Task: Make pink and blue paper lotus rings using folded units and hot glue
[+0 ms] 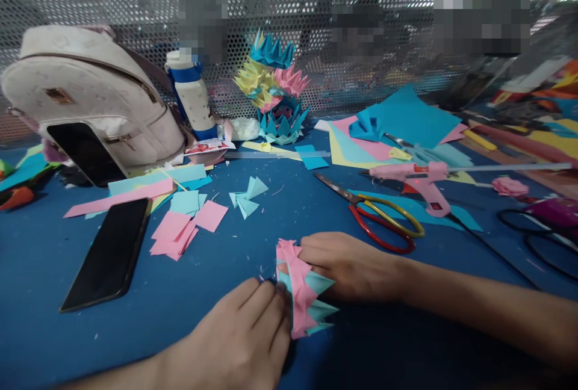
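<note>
A small paper crown (301, 297), a pink folded band with light-blue points, stands tilted between my hands with its points to the right. My left hand (246, 327) is closed on its left side, fingers curled against the band. From the far side my right hand (345, 263) grips its upper edge, the fingertips partly hidden behind the paper. Beyond them lie several folded light-blue paper triangles (248, 196) and a small pile of pink paper squares (176, 235). Scissors (361, 200) with one red and one yellow handle rest past my right hand.
A pink glue gun (418, 176) with a cord lies at right, near coloured paper sheets (410, 116). Stacked folded paper crowns (275, 86) stand at the back. At left are a phone (111, 254), a second phone (88, 152), a backpack (90, 89) and a bottle (192, 95).
</note>
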Tool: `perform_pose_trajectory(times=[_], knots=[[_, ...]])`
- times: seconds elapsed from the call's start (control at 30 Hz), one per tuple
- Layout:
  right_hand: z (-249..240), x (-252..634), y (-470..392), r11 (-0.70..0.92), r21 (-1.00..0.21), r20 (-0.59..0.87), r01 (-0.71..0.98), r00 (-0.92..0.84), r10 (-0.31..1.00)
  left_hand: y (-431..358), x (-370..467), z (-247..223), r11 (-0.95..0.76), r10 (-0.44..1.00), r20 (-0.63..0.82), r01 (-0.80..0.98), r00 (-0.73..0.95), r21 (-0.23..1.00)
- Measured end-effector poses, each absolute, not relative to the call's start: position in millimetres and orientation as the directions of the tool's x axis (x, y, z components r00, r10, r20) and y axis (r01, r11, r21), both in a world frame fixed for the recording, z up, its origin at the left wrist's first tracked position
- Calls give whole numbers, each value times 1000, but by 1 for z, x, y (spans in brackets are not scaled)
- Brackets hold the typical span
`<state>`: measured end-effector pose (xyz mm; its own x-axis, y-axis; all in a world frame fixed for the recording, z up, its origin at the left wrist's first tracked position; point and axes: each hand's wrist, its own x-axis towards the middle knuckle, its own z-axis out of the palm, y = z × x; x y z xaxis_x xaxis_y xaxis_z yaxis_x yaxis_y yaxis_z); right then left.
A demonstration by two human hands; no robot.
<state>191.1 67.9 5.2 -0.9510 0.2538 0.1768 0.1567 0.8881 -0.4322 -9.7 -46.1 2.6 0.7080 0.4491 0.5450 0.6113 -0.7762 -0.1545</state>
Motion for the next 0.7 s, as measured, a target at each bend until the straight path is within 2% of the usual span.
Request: perform_pose_trajectory(times=[0.17, 0.27, 0.33, 0.4, 0.47, 0.53, 0.6, 0.7], knots=[[4, 191, 66, 900, -408, 194, 153, -949, 249, -47, -10, 1, -774, 461, 546, 618, 699, -138], [-1, 194, 68, 927, -354, 262, 127, -938, 229, -42, -14, 0, -789, 460, 572, 608, 679, -87], [-4, 196, 71, 958, -279, 338, 66, -927, 162, -36, -18, -1, -804, 485, 577, 595, 657, -1], [-5, 197, 74, 969, -248, 394, 19, -912, 119, -29, -23, 0, -789, 579, 567, 579, 586, 207], [-4, 197, 74, 940, -341, 426, 26, -887, 180, -21, -28, 3, -629, 774, 504, 560, 384, 539], [0, 196, 74, 844, -531, 407, 75, -851, 332, -13, -32, 6, -342, 939, 306, 481, 156, 807], [4, 194, 72, 708, -697, 347, 114, -811, 472, -6, -34, 9, -116, 993, 116, 326, 18, 938], [8, 191, 69, 552, -823, 264, 134, -770, 581, 1, -34, 12, 63, 998, -60, 129, -31, 990]])
